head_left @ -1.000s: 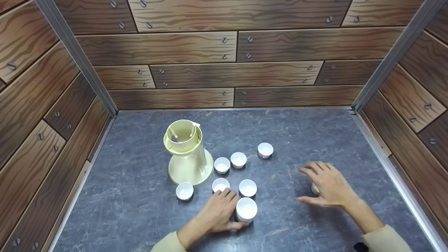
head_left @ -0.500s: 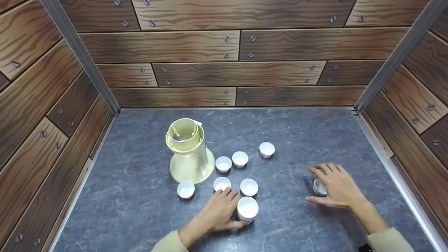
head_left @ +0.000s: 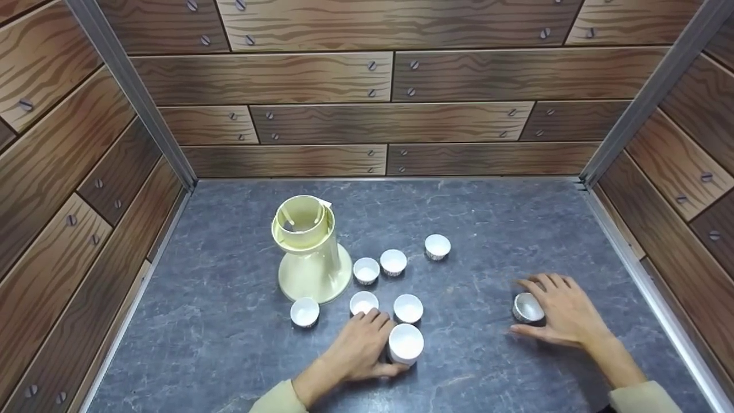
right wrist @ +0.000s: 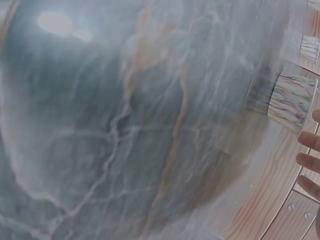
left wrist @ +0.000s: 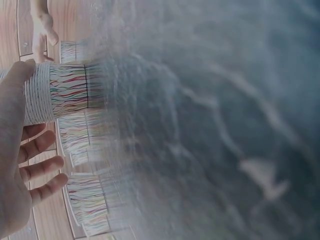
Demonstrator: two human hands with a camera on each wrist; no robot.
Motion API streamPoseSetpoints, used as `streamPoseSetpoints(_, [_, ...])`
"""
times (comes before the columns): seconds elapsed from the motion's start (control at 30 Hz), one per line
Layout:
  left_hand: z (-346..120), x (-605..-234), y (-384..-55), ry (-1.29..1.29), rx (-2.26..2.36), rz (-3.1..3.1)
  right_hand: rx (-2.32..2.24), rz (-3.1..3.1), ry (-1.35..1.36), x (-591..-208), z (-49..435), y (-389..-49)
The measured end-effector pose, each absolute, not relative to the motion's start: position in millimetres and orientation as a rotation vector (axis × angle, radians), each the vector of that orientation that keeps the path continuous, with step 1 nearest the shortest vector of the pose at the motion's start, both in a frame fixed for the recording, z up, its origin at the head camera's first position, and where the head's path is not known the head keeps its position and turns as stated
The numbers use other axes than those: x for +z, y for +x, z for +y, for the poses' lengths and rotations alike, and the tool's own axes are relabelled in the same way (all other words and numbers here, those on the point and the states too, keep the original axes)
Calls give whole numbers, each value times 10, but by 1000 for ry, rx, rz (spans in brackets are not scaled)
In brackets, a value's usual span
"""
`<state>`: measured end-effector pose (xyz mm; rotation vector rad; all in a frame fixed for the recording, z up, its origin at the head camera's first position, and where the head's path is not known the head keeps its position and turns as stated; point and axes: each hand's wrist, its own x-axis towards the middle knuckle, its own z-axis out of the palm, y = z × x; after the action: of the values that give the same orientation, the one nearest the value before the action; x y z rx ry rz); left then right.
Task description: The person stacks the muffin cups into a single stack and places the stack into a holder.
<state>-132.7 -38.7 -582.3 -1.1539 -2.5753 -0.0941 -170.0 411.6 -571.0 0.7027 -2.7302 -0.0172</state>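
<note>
At the front of the table, my left hand (head_left: 358,347) grips a stack of white paper baking cups (head_left: 406,342) between thumb and fingers. In the left wrist view, the stack (left wrist: 55,94) shows several nested rims and coloured wavy lines on its side. My right hand (head_left: 567,312) is on the right side, with thumb and fingers spread around a single baking cup (head_left: 528,308) standing upright on the table. The right wrist view shows that patterned cup (right wrist: 292,102) with a gap to the fingers (right wrist: 309,162); the thumb is out of that view.
Several single baking cups, among them one cup (head_left: 437,246) farther back and one (head_left: 305,312) at the left, stand around the middle. A cream-coloured plastic appliance (head_left: 314,275) with an open round top stands left of centre. Wood-patterned walls (head_left: 367,123) enclose the table (head_left: 499,218).
My right hand has drawn back to the right and slightly nearer, so the cup beside it shows more fully. The left hand stays on the stack. The head view shifted slightly.
</note>
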Motion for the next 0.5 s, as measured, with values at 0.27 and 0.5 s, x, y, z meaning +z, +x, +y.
streamPoseSetpoints(0.27, [-393,-5824,-1332,-1159,-107,-2573,-32,-2786,649,-5738,4171,-1671])
streamPoseSetpoints(0.5, [-387,-5824,-1330,-1160,-108,-2569,-45,-2814,606,-5781,4207,-1668])
